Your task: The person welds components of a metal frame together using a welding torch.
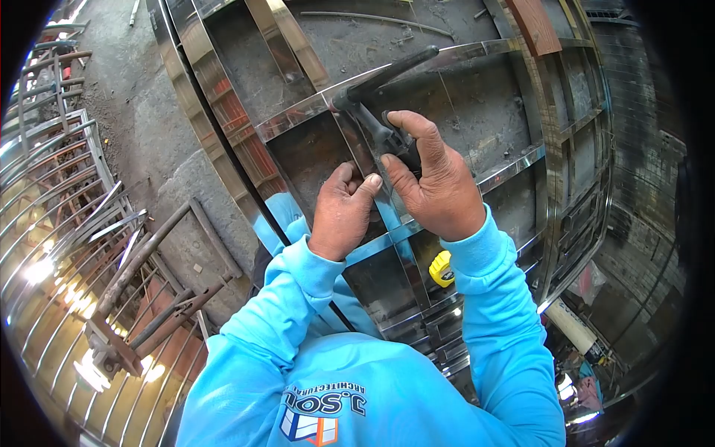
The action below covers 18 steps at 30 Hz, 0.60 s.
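Observation:
My right hand is wrapped round the handle of a black TIG welding torch. The torch's long back cap slants up to the right, and its head lies over a joint in a shiny metal frame. Just left of it, my left hand is closed, thumb against bent fingers, at the edge of a narrow upright bar of the frame. Whatever it pinches, if anything, is too small to make out. A yellow tape measure rests on the frame below my right wrist.
A reddish-brown wooden block lies across the frame at the top right. On the left stand a curved-bar metal grille and a rusty steel stand on the concrete floor. A pale cylinder lies at the lower right.

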### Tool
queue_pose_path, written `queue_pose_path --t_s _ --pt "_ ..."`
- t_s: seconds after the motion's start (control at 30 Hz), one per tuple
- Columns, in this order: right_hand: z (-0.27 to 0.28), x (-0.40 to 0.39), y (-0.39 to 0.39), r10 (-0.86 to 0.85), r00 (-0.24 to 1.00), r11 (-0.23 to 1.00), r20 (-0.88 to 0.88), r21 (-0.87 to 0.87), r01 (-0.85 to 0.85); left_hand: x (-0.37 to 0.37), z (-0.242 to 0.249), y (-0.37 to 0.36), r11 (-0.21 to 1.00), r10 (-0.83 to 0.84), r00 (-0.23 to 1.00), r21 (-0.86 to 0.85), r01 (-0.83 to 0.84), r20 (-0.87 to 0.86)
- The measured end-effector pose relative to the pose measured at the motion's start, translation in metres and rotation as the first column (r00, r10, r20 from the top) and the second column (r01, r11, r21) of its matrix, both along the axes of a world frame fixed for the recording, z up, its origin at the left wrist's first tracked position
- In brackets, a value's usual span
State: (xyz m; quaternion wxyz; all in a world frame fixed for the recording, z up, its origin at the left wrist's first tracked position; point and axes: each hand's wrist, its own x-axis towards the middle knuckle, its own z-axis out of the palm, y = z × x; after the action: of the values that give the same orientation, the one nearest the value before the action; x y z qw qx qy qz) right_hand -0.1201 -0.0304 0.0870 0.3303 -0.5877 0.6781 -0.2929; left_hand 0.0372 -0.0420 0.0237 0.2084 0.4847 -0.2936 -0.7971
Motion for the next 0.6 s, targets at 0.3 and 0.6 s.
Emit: queue_pose_path --t_s 0.3,0.6 --pt "-0.004 0.004 0.001 -0.023 1.0 0.996 -0.009 -0.091 0.023 0.0 -0.001 0.0 1.0 0.002 1.0 0.03 -0.002 -0.01" --pt "-0.004 -0.001 0.005 -0.094 0.99 0.993 0.102 -0.06 0.1 -0.001 -0.003 0.0 0.999 -0.001 1.0 -0.041 0.001 -0.003"
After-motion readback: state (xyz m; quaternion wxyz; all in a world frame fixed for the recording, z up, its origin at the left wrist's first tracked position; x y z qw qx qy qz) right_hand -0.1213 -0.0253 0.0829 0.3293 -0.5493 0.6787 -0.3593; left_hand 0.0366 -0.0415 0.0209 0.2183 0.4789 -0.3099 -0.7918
